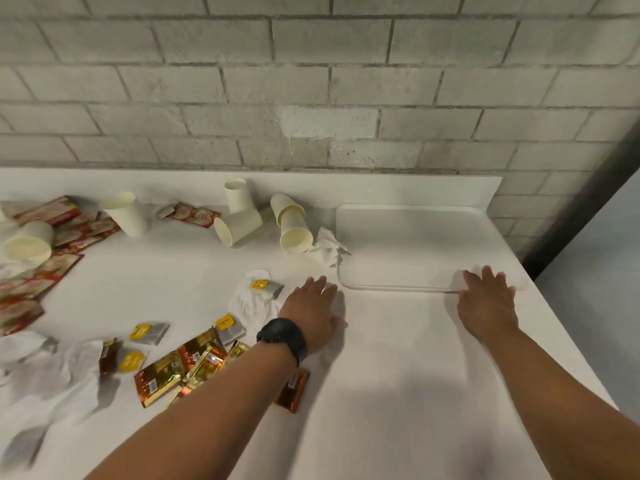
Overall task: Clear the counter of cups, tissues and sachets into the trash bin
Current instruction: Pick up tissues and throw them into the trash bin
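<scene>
Several cream paper cups lie on the white counter: two nested cups on their side, another tipped cup, one upside down and one at the far left. Crumpled tissues lie by them. Gold sachets, red sachets and yellow-tagged tea bags are strewn on the left. My left hand, with a black watch, lies flat with fingers spread, holding nothing. My right hand rests open at the near edge of a white tray. No trash bin is in view.
A grey brick wall backs the counter. The counter's right edge drops off to a grey floor. A dark vertical strip runs down the right side.
</scene>
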Action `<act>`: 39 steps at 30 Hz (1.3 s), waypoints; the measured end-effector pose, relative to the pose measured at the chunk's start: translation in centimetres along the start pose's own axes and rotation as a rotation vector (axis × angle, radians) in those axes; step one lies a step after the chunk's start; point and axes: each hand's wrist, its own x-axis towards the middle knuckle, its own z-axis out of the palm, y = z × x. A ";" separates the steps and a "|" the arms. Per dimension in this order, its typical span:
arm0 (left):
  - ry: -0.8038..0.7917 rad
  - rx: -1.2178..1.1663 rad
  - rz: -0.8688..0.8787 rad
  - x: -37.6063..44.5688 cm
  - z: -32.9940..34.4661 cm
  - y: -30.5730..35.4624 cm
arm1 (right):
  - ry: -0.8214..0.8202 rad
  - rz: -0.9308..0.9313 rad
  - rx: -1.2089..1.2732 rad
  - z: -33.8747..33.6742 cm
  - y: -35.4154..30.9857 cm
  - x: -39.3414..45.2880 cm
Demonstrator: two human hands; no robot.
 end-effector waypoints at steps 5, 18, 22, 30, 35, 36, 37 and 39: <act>0.022 -0.032 -0.053 -3.0 -0.8 -2.0 | -0.029 -0.222 0.268 0.0 -7.4 -2.0; 0.034 -0.210 -0.175 -4.3 -3.1 -8.8 | -0.122 -0.295 0.527 -0.9 -19.3 -3.2; -0.009 -0.336 -0.214 -2.7 -3.9 -9.5 | -0.134 -0.282 0.510 -1.1 -20.9 -2.1; 0.060 -0.411 -0.233 1.7 -3.4 -11.6 | -0.150 -0.376 0.222 -1.6 -24.1 0.1; 0.102 -0.336 -0.132 4.3 -3.5 -11.8 | -0.084 -0.387 0.072 -0.5 -25.7 1.5; 0.099 -0.314 -0.111 4.7 -3.5 -11.7 | -0.039 -0.397 0.032 -0.2 -25.9 1.6; 0.090 -0.288 -0.093 5.2 -3.4 -11.7 | 0.010 -0.405 0.008 0.0 -26.2 1.8; 0.066 -0.242 -0.072 6.1 -3.3 -11.9 | 0.077 -0.416 -0.002 0.3 -26.4 1.9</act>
